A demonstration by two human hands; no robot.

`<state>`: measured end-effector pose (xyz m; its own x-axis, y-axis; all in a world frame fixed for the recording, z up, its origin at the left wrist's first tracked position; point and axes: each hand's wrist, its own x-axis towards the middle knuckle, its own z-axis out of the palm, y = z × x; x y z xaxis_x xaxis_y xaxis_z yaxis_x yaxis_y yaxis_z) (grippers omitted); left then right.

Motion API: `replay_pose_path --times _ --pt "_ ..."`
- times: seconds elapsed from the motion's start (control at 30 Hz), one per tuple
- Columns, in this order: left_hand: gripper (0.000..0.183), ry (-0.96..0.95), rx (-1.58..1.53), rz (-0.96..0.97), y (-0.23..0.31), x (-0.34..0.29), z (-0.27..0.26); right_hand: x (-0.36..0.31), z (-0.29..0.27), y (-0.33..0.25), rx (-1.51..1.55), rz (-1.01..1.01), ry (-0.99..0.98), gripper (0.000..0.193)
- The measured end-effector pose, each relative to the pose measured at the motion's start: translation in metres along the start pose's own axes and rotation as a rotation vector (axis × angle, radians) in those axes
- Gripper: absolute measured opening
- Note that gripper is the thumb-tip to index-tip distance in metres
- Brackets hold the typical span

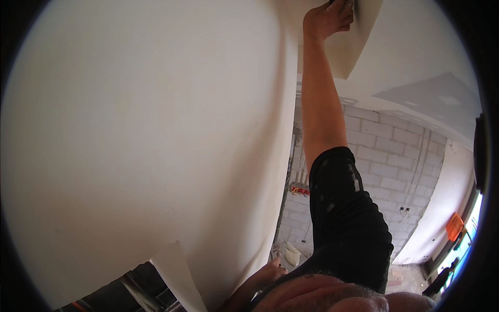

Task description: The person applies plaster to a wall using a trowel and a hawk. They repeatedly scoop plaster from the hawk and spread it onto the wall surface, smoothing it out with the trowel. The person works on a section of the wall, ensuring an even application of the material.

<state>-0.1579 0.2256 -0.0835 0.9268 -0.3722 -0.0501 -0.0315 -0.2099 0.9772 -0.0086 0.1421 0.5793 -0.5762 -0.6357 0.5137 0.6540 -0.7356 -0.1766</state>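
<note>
My right arm reaches up in a black sleeve with white smears. At its end my right hand (pixel 328 20) is closed, with fingers curled round a dark-handled tool (pixel 331 2) that the top edge of the picture mostly cuts off. The hand is up against a cream overhead surface (pixel 358 49). Low in the middle, my left hand (pixel 271 270) is beside the bottom of the large cream wall surface (pixel 145 130). Its fingers look curled; what they hold, if anything, I cannot make out.
A grey block wall (pixel 384 140) with pipe runs stands behind. At lower left the cream surface ends in a ragged edge over a dark gap (pixel 145 283), with a pale flap (pixel 179 275) beside it. An orange thing (pixel 454 226) hangs near a bright opening at right.
</note>
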Motion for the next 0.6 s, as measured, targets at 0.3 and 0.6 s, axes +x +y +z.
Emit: replay_pose_path --times 0.3,0.6 --pt "0.057 -0.022 -0.109 0.051 0.018 -0.018 0.002 0.008 -0.001 -0.005 0.001 -0.004 -0.013 0.057" --pt "0.056 -0.013 -0.175 0.103 0.018 -0.018 0.004 0.013 -0.006 -0.013 0.009 0.029 -0.024 0.058"
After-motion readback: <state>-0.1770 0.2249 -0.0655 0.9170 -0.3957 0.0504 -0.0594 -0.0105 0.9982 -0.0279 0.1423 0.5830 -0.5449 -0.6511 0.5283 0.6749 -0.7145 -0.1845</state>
